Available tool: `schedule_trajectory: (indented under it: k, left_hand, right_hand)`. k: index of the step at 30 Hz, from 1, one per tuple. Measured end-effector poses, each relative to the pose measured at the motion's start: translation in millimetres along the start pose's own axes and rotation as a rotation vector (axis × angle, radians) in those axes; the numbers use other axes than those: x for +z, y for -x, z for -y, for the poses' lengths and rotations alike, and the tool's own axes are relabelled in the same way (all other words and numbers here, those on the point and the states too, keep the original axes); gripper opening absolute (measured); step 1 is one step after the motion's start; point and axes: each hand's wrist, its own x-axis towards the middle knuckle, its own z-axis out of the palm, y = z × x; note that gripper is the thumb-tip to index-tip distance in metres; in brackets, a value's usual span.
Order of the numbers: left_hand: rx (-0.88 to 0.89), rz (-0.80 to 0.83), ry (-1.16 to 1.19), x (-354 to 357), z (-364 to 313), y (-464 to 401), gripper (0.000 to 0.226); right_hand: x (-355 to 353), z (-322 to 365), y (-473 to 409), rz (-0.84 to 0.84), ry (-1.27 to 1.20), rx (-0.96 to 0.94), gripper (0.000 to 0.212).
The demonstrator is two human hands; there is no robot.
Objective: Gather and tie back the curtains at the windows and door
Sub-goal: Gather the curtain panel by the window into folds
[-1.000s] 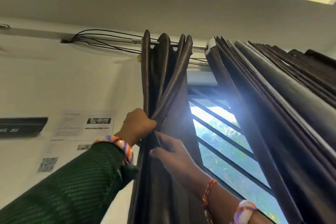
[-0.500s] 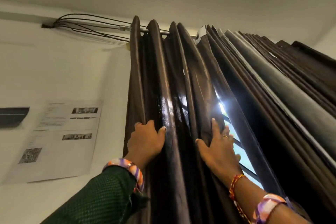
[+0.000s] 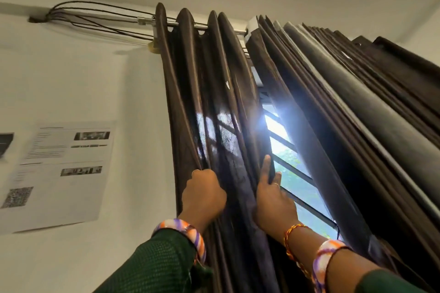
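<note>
A dark brown curtain (image 3: 209, 93) hangs in folds from a metal rod (image 3: 185, 23) near the ceiling. My left hand (image 3: 202, 195) grips its left folds, fingers curled into the cloth. Along the curtain's right edge lies my right hand (image 3: 273, 200), fingers pointing up and pinching that edge next to the window gap. A second, larger dark curtain (image 3: 357, 107) hangs bunched on the right. Between the two curtains a narrow strip of barred window (image 3: 285, 157) shows bright daylight.
A white wall (image 3: 133, 93) stands to the left, with a printed sheet (image 3: 62, 173) stuck on it. Black cables (image 3: 95, 16) run along the wall to the rod's left end. The ceiling is close above.
The left curtain was spread wide half a second ago; it is now narrower and more window shows. Both hands have closed on the cloth, the right one along its edge.
</note>
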Motion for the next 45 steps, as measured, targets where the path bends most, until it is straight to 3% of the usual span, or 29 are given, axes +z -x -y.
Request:
schedule_trajectory:
  k: [6, 14, 21, 28, 36, 42, 45]
  left_hand:
    - [-0.035, -0.098, -0.004, -13, 38, 4, 0.022]
    - [-0.061, -0.274, -0.066, -86, 148, 1, 0.041]
    - [-0.054, -0.335, -0.285, -177, 216, -6, 0.034]
    - [0.004, -0.342, -0.33, -223, 266, 9, 0.026]
    - [0.048, -0.31, -0.281, -217, 273, 5, 0.026]
    - [0.037, -0.255, -0.258, -180, 255, 8, 0.027]
    - [0.047, -0.247, -0.26, -152, 229, 12, 0.025]
  right_hand:
    - [6, 39, 5, 0.071, 0.001, -0.177, 0.091]
    - [16, 160, 15, 0.122, -0.284, -0.366, 0.087]
    - [20, 254, 26, 0.2, -0.505, -0.549, 0.084]
    - [58, 320, 47, 0.25, -0.601, -0.606, 0.087]
    - [71, 340, 45, 0.254, -0.647, -0.593, 0.085]
    - [69, 291, 50, 0.262, -0.543, -0.576, 0.087]
    - [68, 257, 52, 0.168, -0.383, -0.54, 0.09]
